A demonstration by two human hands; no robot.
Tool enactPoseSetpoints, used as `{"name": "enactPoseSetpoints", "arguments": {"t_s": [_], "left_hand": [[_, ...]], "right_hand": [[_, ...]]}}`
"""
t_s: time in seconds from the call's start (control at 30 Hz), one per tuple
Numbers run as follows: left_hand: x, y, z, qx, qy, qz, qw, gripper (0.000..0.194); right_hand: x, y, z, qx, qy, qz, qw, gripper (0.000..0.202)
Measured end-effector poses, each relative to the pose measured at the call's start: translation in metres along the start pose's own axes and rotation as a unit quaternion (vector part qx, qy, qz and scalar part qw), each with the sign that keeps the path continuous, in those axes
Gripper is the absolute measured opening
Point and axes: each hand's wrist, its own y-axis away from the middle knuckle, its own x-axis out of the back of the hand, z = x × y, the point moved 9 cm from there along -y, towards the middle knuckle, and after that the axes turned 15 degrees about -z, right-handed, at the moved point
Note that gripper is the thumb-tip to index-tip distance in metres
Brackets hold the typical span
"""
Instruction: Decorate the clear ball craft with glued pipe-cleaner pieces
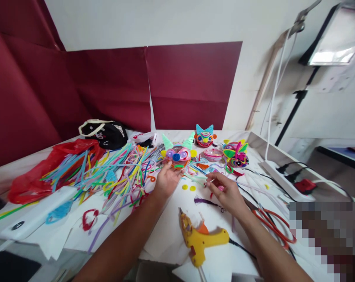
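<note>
My left hand [168,180] is closed around the underside of a pipe-cleaner animal head [179,150]. The head has pale green pointed ears, purple ringed eyes, a blue nose and yellow side tufts. Between my hands stretches a pale green pipe cleaner [195,178], its right end pinched in the fingertips of my right hand [226,192]. Two yellow discs [189,188] lie on the table just below it. A purple tassel [205,201] is beside my right hand. Nearer to me lies a yellow hot glue gun [202,239], its nozzle pointing away.
Loose pipe cleaners [118,172] and a red plastic bag [56,168] cover the left side. Behind stand a blue-eared head [205,136], a pink round piece [213,154] and a colourful finished figure [236,154]. A power strip [285,182] with cables is at right; a black bag [105,135] sits back left.
</note>
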Motion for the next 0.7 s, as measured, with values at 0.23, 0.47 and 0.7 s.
{"name": "enactPoseSetpoints", "arguments": {"t_s": [0.23, 0.47, 0.7], "left_hand": [[-0.014, -0.002, -0.002, 0.007, -0.022, -0.025, 0.999, 0.005], [-0.036, 0.0, -0.001, 0.014, -0.053, -0.053, 0.997, 0.008], [-0.037, 0.004, 0.011, 0.031, -0.096, -0.056, 0.993, 0.015]], "right_hand": [[0.005, -0.032, -0.005, -0.006, -0.086, 0.021, 0.996, 0.047], [0.005, -0.064, -0.023, 0.029, -0.159, -0.004, 0.987, 0.054], [-0.004, -0.075, -0.032, 0.04, -0.188, -0.034, 0.981, 0.04]]}}
